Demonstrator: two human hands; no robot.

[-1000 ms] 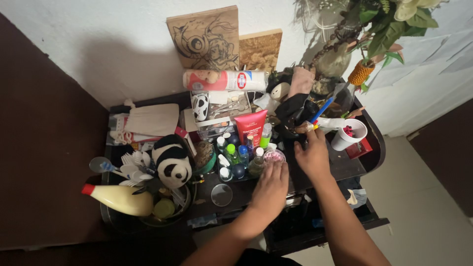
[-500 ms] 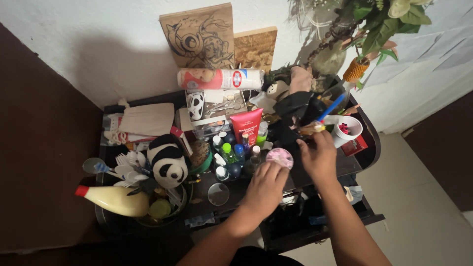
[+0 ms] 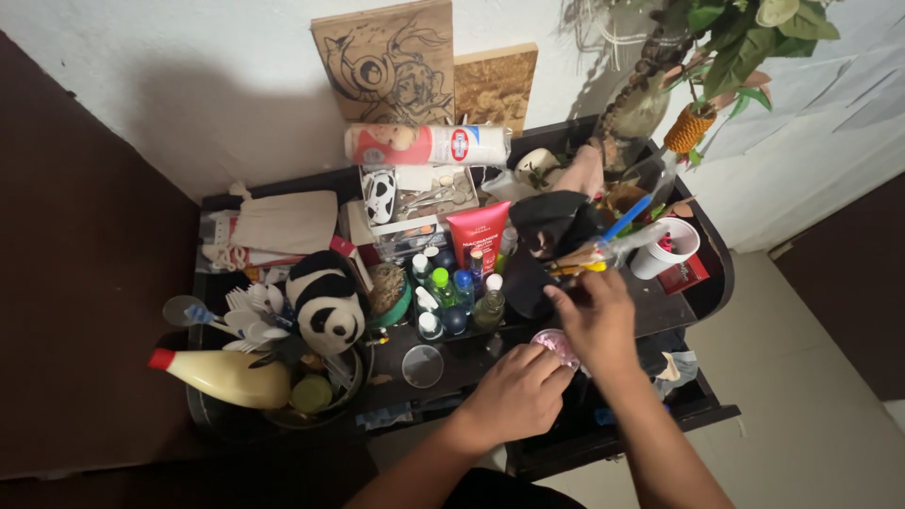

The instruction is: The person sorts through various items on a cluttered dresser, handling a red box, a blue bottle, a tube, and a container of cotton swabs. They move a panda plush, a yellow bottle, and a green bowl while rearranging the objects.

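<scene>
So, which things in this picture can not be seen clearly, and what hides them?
Head view only:
- Small round pink-topped container: mostly covered by the left hand and right hand; the grip of each hand on it cannot be judged.
- Green leafy plant: cut off by the top edge.
- Contents of the white paper cup: too small to tell.
- Lower shelf of the dark table: hidden by the arms and shadow.

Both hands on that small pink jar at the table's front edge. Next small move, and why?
Probably twist the lid: the left hand grips the small pink jar from below while the right hand sits over its top, lifted clear of the bottles.
</scene>
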